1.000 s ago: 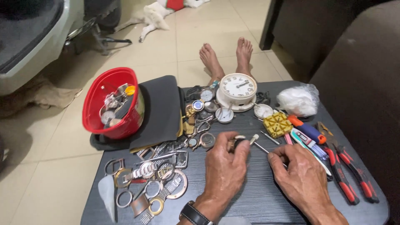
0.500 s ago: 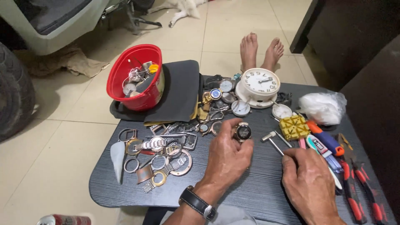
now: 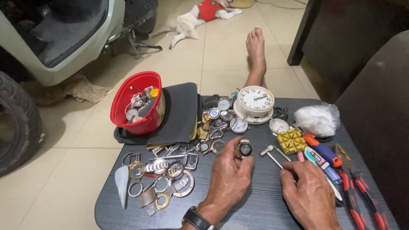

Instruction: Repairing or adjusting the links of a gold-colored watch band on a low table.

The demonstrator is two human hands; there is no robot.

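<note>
Dark table [image 3: 264, 200]: watch case [image 3: 245, 148] in left hand [image 3: 230, 176] (fingertips)

Floor [image 3: 221, 55] is pale beige glossy tile with thin grout lines, evenly lit, no hard shadows. Far left: a parked scooter, white body panel [image 3: 55, 47] and black tyre [image 3: 17, 123], with a crumpled beige rag [image 3: 72, 89] on the tiles beside it; a white dog in a red garment [image 3: 200, 15] lies at the top. Right side: dark cabinet [image 3: 353, 38] with a black post, brown upholstered seat [image 3: 383, 110] against the low table [image 3: 255, 208], which has a dark wood-grain top with rounded corners.
</note>
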